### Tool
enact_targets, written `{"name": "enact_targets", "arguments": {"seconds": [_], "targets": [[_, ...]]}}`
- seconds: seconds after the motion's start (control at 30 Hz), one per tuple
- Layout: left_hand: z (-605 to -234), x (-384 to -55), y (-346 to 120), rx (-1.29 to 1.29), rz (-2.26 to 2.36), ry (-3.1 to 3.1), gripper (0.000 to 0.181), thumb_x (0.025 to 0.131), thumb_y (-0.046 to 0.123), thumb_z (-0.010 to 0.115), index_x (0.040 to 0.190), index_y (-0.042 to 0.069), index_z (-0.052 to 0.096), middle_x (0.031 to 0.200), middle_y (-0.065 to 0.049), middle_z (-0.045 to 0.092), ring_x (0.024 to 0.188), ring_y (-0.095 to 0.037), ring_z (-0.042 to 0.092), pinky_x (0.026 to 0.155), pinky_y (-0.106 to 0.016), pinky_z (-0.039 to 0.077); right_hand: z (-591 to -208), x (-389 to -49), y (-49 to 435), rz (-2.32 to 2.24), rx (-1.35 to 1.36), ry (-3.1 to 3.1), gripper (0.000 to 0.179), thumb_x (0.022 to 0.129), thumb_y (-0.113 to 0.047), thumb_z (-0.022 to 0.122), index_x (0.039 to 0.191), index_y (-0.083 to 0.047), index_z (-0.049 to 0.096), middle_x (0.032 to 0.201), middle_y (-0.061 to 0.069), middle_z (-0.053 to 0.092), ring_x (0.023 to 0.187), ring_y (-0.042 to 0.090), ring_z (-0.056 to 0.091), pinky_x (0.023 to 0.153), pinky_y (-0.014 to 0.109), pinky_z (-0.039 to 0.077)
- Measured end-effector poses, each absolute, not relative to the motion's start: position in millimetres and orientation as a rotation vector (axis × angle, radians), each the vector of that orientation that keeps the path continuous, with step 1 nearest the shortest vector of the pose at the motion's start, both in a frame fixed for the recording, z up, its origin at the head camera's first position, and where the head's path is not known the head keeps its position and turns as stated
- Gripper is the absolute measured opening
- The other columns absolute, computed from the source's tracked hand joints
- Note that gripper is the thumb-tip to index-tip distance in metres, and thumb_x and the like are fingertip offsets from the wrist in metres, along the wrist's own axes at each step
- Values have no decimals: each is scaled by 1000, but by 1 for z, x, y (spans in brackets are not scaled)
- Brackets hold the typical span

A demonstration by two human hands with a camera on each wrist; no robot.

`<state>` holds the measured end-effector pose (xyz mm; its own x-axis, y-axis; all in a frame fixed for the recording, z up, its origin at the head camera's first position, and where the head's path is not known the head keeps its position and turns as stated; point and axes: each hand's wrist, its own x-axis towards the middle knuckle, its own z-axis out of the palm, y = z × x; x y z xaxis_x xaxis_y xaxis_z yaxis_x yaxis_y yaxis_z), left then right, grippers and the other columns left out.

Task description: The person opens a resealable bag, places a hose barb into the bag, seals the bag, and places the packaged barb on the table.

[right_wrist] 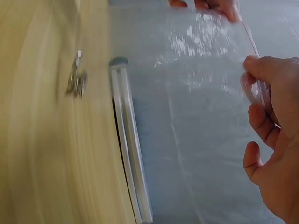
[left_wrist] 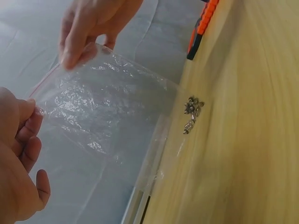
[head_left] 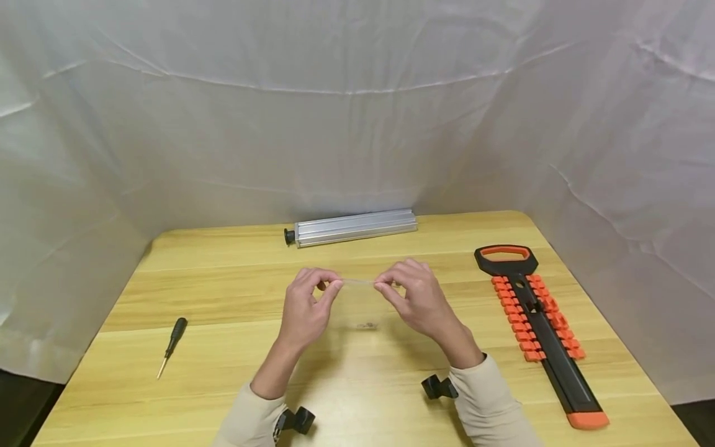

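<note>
Both hands hold up a clear plastic zip bag (left_wrist: 112, 93) by its top edge, above the middle of the table. The left hand (head_left: 307, 304) pinches one end of that edge between thumb and finger; the right hand (head_left: 416, 298) pinches the other end. A reddish seal line runs along the top in both wrist views. Several small metal screws (left_wrist: 192, 112) lie gathered at the bottom of the bag, their exact kind too small to tell. In the right wrist view the screws (right_wrist: 77, 81) are blurred.
A silver aluminium profile (head_left: 356, 228) with a black end knob lies at the table's back edge. To the left is a black-handled screwdriver (head_left: 176, 335). A black and orange rack-like tool holder (head_left: 544, 335) lies at the right. Grey cloth (head_left: 346, 124) hangs around the table.
</note>
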<state>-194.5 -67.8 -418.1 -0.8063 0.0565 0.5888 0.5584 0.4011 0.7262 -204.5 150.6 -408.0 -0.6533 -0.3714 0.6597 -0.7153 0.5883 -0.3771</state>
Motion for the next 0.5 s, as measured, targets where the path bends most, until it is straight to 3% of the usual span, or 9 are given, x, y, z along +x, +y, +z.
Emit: {"name": "enact_targets", "arguments": {"seconds": [0.2, 0.5], "targets": [[-415, -194, -77, -470, -1461, -2205, 5, 88, 13, 70, 84, 10, 70, 83, -1, 69, 77, -11, 50, 69, -23, 43, -408, -203, 165, 922, 826, -2330, 3, 88, -16, 70, 86, -16, 71, 80, -7, 68, 77, 12, 55, 72, 30, 43], [-415, -195, -87, -538, -1530, -2255, 5, 86, 6, 69, 82, 6, 69, 71, -5, 65, 62, -7, 46, 58, -22, 41, -404, -200, 166, 1130, 810, -2501, 8, 94, -17, 64, 95, -16, 71, 85, -8, 64, 72, 6, 50, 60, 22, 42]]}}
